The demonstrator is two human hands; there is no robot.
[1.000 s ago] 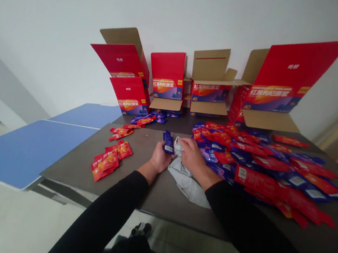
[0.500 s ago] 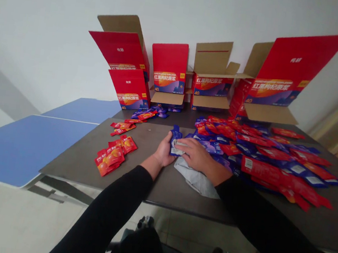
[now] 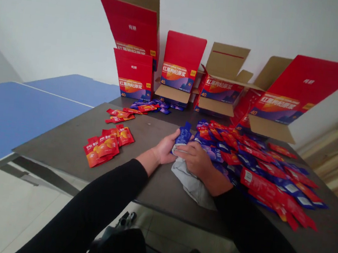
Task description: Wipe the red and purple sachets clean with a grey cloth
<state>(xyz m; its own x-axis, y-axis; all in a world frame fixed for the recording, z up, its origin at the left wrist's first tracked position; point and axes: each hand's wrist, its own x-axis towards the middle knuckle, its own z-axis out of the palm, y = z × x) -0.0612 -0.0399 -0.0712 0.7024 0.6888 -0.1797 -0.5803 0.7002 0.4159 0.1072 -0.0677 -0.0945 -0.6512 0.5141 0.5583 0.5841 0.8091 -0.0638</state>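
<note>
My left hand (image 3: 166, 148) is closed around the side of an upright blue pouch (image 3: 184, 134) with a narrow neck at its top. A grey cloth (image 3: 191, 184) is bunched in my right hand (image 3: 198, 159), and its folded edge presses against the lower front of the pouch. The rest of the cloth hangs down onto the dark table (image 3: 141, 148). The pouch's lower end is hidden by the cloth and my fingers. Right beside my right hand lies a heap of red pouches (image 3: 272, 184) and blue pouches (image 3: 213, 152).
Several red sachets (image 3: 105, 145) lie at the left, with more red sachets (image 3: 119, 115) and blue ones (image 3: 141, 104) behind. Red cartons (image 3: 134, 73) with raised flaps line the wall. A blue table (image 3: 35, 114) adjoins on the left.
My view has tilted and turned slightly. The cloth and my right fingers sit lower on the blue pouch, so more of its upper front shows. Both hands keep their hold.
</note>
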